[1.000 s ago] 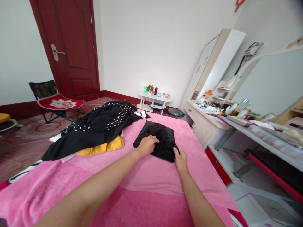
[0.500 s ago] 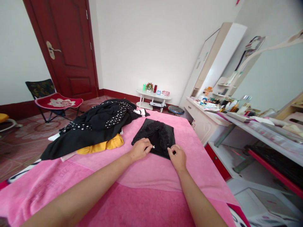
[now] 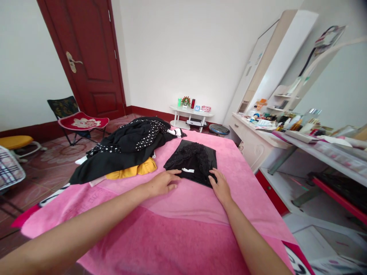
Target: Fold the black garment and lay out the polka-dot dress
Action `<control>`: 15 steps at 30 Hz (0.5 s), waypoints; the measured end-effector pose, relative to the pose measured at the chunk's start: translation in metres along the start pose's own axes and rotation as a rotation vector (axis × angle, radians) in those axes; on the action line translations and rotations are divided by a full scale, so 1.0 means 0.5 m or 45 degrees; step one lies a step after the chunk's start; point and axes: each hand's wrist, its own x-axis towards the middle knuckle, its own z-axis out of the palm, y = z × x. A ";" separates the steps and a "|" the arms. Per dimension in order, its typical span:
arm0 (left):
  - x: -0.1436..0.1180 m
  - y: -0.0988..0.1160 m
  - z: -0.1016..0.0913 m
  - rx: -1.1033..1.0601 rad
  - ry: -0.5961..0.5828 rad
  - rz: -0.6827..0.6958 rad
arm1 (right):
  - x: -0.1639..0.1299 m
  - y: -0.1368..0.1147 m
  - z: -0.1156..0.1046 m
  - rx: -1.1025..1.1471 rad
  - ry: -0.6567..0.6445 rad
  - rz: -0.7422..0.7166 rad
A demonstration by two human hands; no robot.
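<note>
A folded black garment with ruffled lace round its neckline [image 3: 197, 151] lies on the pink bedspread [image 3: 177, 214]. A white label [image 3: 187, 170] shows inside the neck. My left hand [image 3: 162, 184] is at the garment's near left corner, fingers stretched out, thumb apart, holding nothing. At the near right corner, the fingertips of my right hand [image 3: 220, 186] rest on the garment's edge, spread and not gripping. To the left is a heap of clothes: black cloth [image 3: 120, 162], a black piece with white dots [image 3: 146, 138] and something yellow [image 3: 134, 170].
Along the right stands a dressing table [image 3: 260, 141] crowded with bottles and small things, beside a mirror [image 3: 329, 84]. A low white table [image 3: 190, 111] stands by the far wall. On the left are a folding chair [image 3: 83, 121] and a yellow stool [image 3: 15, 142].
Both hands have loosened from the garment's near edge, and my left hand has drawn back to the left. The white label now shows fully. The view has shifted slightly left.
</note>
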 end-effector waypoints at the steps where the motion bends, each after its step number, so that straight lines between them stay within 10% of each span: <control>1: -0.027 0.005 -0.017 -0.042 -0.030 -0.015 | -0.007 -0.003 -0.008 0.038 -0.057 0.020; 5: -0.162 0.006 -0.107 -0.020 0.080 -0.287 | -0.045 0.005 -0.078 0.134 -0.172 0.089; 11: -0.408 -0.065 -0.239 0.582 0.751 -0.922 | -0.127 0.156 -0.258 -0.525 0.058 0.241; 15: -0.506 -0.162 -0.284 0.962 0.701 -1.116 | -0.180 0.249 -0.327 -0.754 -0.029 0.499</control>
